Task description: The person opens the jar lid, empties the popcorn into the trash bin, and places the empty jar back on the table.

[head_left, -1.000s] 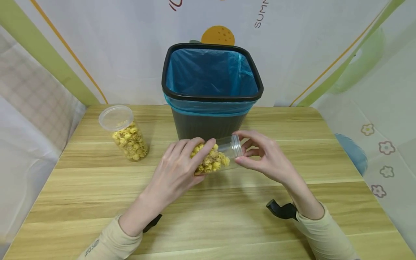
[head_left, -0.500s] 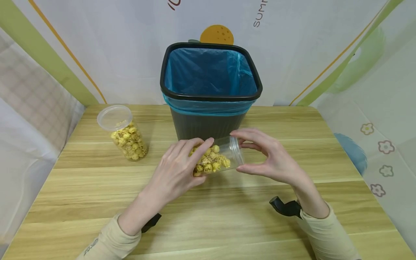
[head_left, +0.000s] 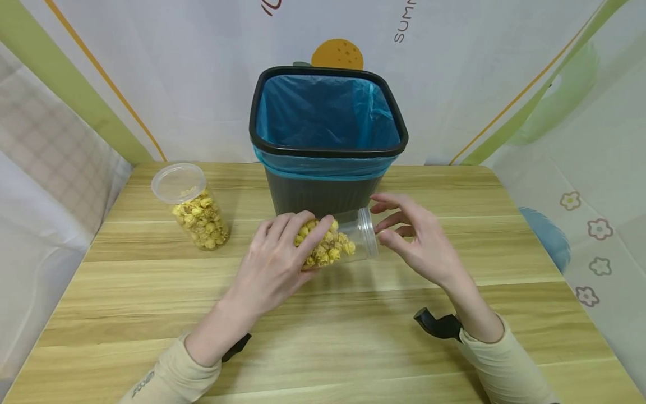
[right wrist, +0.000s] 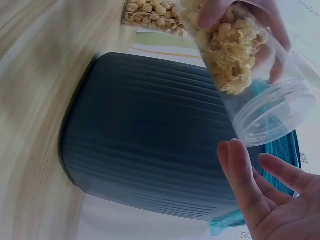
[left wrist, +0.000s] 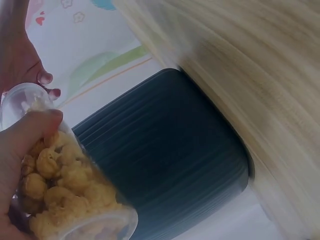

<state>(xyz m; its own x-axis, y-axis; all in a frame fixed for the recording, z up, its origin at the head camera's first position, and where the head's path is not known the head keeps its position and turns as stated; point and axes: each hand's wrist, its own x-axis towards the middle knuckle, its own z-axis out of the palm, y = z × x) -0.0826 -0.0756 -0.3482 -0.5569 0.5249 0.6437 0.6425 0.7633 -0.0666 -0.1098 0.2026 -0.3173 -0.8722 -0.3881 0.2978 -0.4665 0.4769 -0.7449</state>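
My left hand (head_left: 272, 261) grips a clear plastic jar (head_left: 330, 247) of yellow popcorn round its base half. The jar lies tilted on its side in front of the bin, its clear lid (head_left: 368, 231) pointing right. In the right wrist view the popcorn (right wrist: 232, 55) has settled toward the base and the lid end is bare. Just right of the lid, my right hand (head_left: 426, 241) hovers with loosely bent fingers and nothing in them. Its fingertips (right wrist: 239, 147) come right up to the lid's edge in the right wrist view.
A dark bin (head_left: 323, 193) with a blue liner bag (head_left: 328, 112) stands at the back of the wooden table (head_left: 328, 348). To the left stands a second lidded popcorn jar (head_left: 202, 221). A printed curtain (head_left: 202, 73) hangs behind.
My right hand held the lid's rim, spread its grip wider round it, then let go and drew slightly right. The left hand keeps its hold on the jar, which shifted only slightly.
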